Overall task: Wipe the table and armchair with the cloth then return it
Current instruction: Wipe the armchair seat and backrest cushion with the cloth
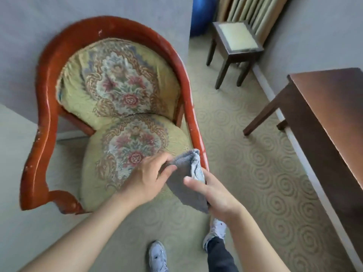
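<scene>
An armchair (49, 91) with a red-brown wooden frame and floral cushions stands against the grey wall, filling the left half of the view. Both of my hands hold a grey-blue cloth (184, 177) over the front right of the seat, beside the right armrest. My left hand (149, 179) pinches the cloth's left edge between thumb and fingers. My right hand (214, 195) grips its right side, thumb on top. The dark wooden table (334, 118) stands at the right edge of the view, apart from the hands.
A small dark stool (235, 40) with a pale seat stands at the back by a radiator, with a blue ball (200, 14) behind the wall corner. Patterned carpet (245, 154) lies between chair and table. My feet in white shoes (157, 256) stand below the hands.
</scene>
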`<state>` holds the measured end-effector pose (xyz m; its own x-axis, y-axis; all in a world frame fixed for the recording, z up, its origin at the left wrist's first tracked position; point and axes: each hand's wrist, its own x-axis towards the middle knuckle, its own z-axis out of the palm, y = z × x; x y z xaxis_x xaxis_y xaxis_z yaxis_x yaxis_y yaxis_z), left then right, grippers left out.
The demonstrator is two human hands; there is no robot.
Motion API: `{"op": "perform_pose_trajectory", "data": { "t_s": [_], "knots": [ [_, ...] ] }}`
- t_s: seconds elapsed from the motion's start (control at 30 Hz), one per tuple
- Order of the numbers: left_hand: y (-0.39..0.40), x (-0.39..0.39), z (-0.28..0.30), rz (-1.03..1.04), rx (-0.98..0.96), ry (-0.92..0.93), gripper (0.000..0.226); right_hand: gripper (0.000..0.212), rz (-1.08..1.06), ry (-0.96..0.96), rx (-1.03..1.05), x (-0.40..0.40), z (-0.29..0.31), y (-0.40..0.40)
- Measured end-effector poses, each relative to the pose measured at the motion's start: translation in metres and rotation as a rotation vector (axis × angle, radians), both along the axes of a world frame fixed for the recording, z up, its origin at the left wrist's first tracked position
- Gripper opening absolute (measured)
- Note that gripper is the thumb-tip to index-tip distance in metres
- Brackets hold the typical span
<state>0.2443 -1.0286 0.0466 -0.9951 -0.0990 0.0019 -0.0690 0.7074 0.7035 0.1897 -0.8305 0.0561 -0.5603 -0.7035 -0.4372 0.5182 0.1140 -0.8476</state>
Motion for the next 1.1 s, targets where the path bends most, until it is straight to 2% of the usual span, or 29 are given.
{"op": "perform_pose_trajectory", "data": {
  "t_s": [0.03,0.13,0.2,0.27,0.37,0.4,0.5,0.6,0.67,0.77,0.87,0.93,1.0,1.1],
  "knots": [
    [-0.013,0.009,-0.002,0.025,-0.008,0.017,0.024,0.039,0.049,0.077,-0.001,-0.001,-0.006,-0.016],
    [-0.043,0.024,-0.009,0.049,-0.088,0.064,0.032,0.043,0.174,0.199,0.031,-0.010,-0.027,-0.054],
    [-0.060,0.024,-0.018,0.029,-0.150,0.084,0.028,0.040,0.216,0.252,0.055,-0.020,-0.044,-0.076],
    [-0.073,0.022,-0.028,0.019,-0.182,0.062,0.024,0.034,0.255,0.240,0.066,-0.032,-0.062,-0.094],
    [-0.090,0.014,-0.050,0.072,-0.121,0.021,0.033,0.012,0.329,0.215,0.097,-0.046,-0.087,-0.116],
    [-0.096,0.010,-0.062,0.100,-0.103,0.019,0.034,0.016,0.323,0.189,0.108,-0.049,-0.097,-0.121],
    [-0.114,0.003,-0.107,0.302,-0.012,-0.035,0.040,0.044,0.179,0.040,0.202,-0.062,-0.128,-0.131],
    [-0.129,0.011,-0.161,0.548,0.072,-0.174,0.060,0.045,-0.010,-0.063,0.231,-0.073,-0.163,-0.136],
    [-0.140,0.023,-0.197,0.567,0.054,-0.286,0.068,0.037,-0.164,-0.087,0.265,-0.076,-0.186,-0.139],
    [-0.160,0.039,-0.249,0.509,-0.033,-0.397,0.078,0.020,-0.383,0.127,0.452,-0.082,-0.217,-0.147],
    [-0.181,0.047,-0.300,0.461,-0.120,-0.476,0.093,0.048,-0.615,0.348,0.702,-0.096,-0.251,-0.156],
    [-0.194,0.051,-0.324,0.482,-0.260,-0.532,0.103,0.049,-0.747,0.456,0.742,-0.104,-0.267,-0.163],
    [-0.203,0.047,-0.341,0.535,-0.393,-0.524,0.107,0.048,-0.887,0.630,0.681,-0.112,-0.280,-0.170],
    [-0.211,0.034,-0.357,0.541,-0.451,-0.457,0.109,0.044,-0.894,0.837,0.840,-0.120,-0.306,-0.183]
  ]
}}
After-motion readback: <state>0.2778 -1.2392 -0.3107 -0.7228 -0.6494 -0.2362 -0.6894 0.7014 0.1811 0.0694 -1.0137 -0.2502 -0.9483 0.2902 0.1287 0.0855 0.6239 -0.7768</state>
